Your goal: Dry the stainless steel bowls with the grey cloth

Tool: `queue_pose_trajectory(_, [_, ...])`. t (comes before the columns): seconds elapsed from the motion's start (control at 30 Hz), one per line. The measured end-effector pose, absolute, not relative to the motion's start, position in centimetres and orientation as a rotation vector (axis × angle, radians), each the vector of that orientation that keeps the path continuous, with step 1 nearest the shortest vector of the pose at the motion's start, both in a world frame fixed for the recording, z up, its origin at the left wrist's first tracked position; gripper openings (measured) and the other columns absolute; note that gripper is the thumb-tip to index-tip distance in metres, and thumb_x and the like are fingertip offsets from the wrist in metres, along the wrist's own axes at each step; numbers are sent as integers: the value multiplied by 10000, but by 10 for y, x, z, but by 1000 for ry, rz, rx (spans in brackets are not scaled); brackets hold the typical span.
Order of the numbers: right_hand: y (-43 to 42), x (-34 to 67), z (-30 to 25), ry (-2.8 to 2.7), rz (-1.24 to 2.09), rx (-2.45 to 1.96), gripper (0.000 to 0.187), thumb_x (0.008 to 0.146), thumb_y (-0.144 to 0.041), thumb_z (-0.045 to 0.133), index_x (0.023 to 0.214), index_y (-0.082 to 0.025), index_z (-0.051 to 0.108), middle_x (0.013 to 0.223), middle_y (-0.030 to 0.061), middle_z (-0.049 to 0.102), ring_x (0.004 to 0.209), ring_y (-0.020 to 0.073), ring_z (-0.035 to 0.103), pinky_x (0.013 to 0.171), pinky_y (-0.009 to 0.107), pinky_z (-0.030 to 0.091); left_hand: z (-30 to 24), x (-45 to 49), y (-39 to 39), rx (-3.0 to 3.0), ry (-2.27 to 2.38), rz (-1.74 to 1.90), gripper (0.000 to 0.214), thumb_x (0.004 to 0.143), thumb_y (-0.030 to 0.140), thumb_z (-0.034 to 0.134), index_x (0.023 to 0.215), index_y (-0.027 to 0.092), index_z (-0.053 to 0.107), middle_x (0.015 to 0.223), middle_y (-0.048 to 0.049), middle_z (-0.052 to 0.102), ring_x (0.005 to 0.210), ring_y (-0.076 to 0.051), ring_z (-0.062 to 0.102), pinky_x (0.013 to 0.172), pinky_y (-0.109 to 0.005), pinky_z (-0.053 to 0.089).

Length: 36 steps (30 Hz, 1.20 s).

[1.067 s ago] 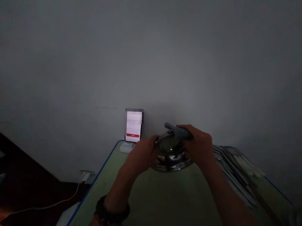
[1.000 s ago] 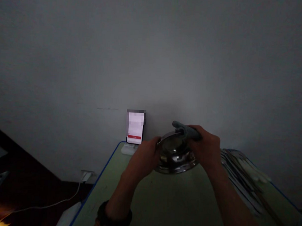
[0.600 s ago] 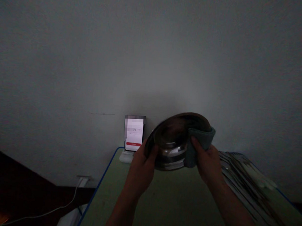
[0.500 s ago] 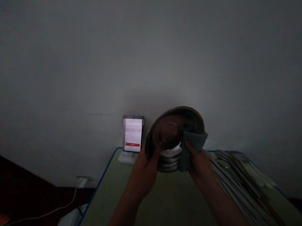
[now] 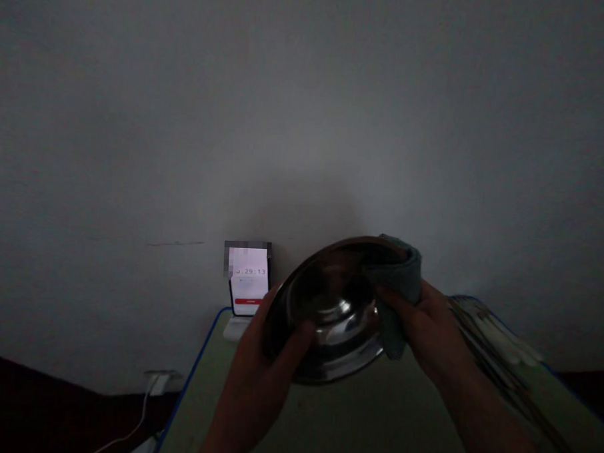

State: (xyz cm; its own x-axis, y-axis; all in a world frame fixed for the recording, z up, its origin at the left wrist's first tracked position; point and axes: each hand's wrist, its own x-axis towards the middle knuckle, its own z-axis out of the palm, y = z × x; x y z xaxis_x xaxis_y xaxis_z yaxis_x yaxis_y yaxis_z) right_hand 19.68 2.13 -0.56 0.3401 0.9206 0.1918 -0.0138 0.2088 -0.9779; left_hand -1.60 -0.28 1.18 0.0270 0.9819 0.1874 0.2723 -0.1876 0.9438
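A shiny metal bowl (image 5: 340, 322) is held tilted above the table, its hollow inside turned toward me. My left hand (image 5: 270, 365) grips the left rim, thumb on the inside and fingers hidden behind. On the right rim a grey-green cloth (image 5: 400, 277) is folded over the edge, reaching both inside and outside the bowl. My right hand (image 5: 425, 319) is closed on that cloth and pinches the rim through it, with the thumb inside the bowl.
Behind the bowl a phone (image 5: 249, 284) with a lit timer screen leans on a white stand (image 5: 235, 329). Long thin items (image 5: 506, 375) lie along the right of the blue-edged table (image 5: 199, 395). A wall stands behind; a white plug and cable (image 5: 147, 400) are at lower left.
The bowl has come lower and tipped, showing more of its inside. The cloth has gone from lying against the inside to wrapping over the right rim. The view has shifted slightly.
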Motion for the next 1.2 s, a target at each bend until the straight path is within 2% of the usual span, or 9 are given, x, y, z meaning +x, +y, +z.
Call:
queue_pose_trajectory(0.2, [4, 198, 18, -1318, 590, -1199, 151, 698, -273, 711, 824, -192, 730, 702, -3, 722, 655, 178, 646, 578, 264, 494, 31, -19, -21, 1513, 955, 1370, 511, 776, 281, 636, 1276, 376, 580, 1415, 30, 549, 1298, -293, 501, 1024, -443, 480])
queue_pose_trajectory(0.4, [6, 193, 13, -1148, 410, -1184, 233, 655, -325, 751, 833, -176, 734, 693, 0, 718, 650, 179, 629, 590, 281, 492, 32, 2, -29, 1436, 969, 1577, 234, 804, 276, 670, 1020, 321, 748, 1231, 5, 691, 1213, -269, 581, 1051, -433, 452])
queue_pose_trajectory(0.5, [12, 181, 3, -887, 555, -1080, 352, 638, -438, 769, 859, -168, 723, 795, 28, 740, 739, 193, 652, 655, 298, 511, 29, 15, -29, 1221, 930, 1822, 214, 771, 289, 716, 981, 312, 751, 1142, 7, 728, 1158, -262, 620, 1018, -407, 480])
queue_pose_trajectory(0.57, [13, 167, -3, -716, 778, -968, 389, 677, -491, 734, 906, -178, 708, 869, 41, 747, 758, 182, 665, 668, 292, 514, 24, 26, -28, 1052, 968, 1989, 252, 801, 309, 682, 1050, 322, 715, 1124, 16, 725, 1157, -261, 618, 1020, -414, 475])
queue_pose_trajectory(0.67, [10, 146, -9, -529, 1146, -796, 413, 673, -468, 735, 979, -198, 671, 932, 56, 754, 741, 181, 687, 633, 284, 523, 16, 38, -28, 972, 987, 2091, 356, 840, 274, 611, 1190, 339, 625, 1287, 20, 636, 1278, -266, 519, 1066, -402, 429])
queue_pose_trajectory(0.73, [8, 142, -9, -472, 1281, -762, 412, 654, -421, 750, 990, -201, 658, 915, 53, 758, 709, 180, 689, 623, 285, 526, 14, 41, -29, 1027, 956, 2040, 468, 811, 219, 622, 1255, 354, 564, 1380, 24, 562, 1332, -266, 460, 1075, -374, 417])
queue_pose_trajectory(0.83, [11, 158, -6, -573, 1263, -826, 398, 634, -365, 764, 975, -185, 665, 887, 43, 755, 722, 182, 681, 674, 299, 524, 16, 37, -29, 1081, 950, 1914, 590, 745, 184, 668, 1288, 358, 514, 1373, 18, 559, 1319, -260, 472, 1051, -348, 430])
queue_pose_trajectory(1.03, [14, 220, 10, -1158, 708, -1124, 364, 701, -372, 715, 1008, -177, 689, 867, 27, 727, 784, 191, 627, 713, 307, 475, 20, 23, -20, 1111, 1052, 1556, 379, 719, 259, 704, 1095, 232, 670, 1129, -55, 704, 1135, -298, 609, 982, -429, 465])
queue_pose_trajectory(1.2, [7, 225, 22, -1486, 551, -1233, 229, 746, -316, 637, 909, -166, 695, 754, 9, 695, 692, 173, 594, 646, 287, 442, 20, 13, -12, 1119, 1026, 1433, 420, 699, 272, 732, 1116, 236, 694, 1161, -51, 712, 1183, -287, 583, 1071, -434, 373])
